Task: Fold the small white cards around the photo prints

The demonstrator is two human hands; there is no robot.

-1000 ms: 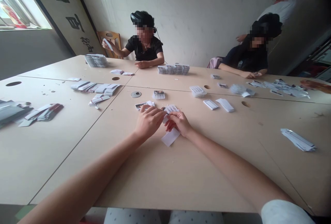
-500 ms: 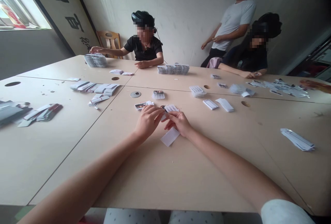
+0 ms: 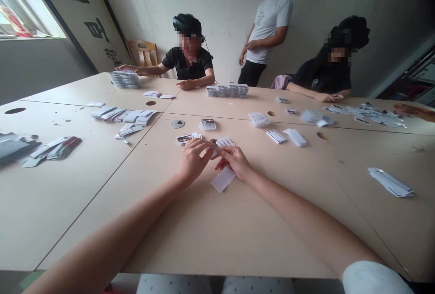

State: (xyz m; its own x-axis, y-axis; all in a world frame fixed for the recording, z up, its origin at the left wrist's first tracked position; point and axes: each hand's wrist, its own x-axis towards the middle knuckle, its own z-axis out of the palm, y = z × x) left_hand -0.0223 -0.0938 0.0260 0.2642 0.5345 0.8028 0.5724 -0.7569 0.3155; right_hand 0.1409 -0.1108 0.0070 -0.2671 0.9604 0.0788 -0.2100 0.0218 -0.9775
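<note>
My left hand (image 3: 197, 159) and my right hand (image 3: 235, 160) meet over the middle of the table. Fingers of both are pinched together around something small and whitish, mostly hidden between them. Just beyond the fingertips lies a white printed piece (image 3: 225, 142). A pale flat rectangle (image 3: 223, 180) rests on the table below my right hand. Beyond my left hand are dark-printed cards (image 3: 185, 139), and farther back stands a small clear case with a dark label (image 3: 207, 124).
On the table (image 3: 217, 239), paper stacks (image 3: 124, 115) spread at left; packed stacks (image 3: 125, 79) stand near a seated person. Clear cases (image 3: 259, 119), white cards (image 3: 295, 137) and strips (image 3: 390, 182) lie at right. Another person sits at the far right; one stands by the wall.
The standing person has moved left along the wall. My left hand has shifted slightly left, its fingertips a little farther from my right hand's. My right hand is nearly unchanged.
</note>
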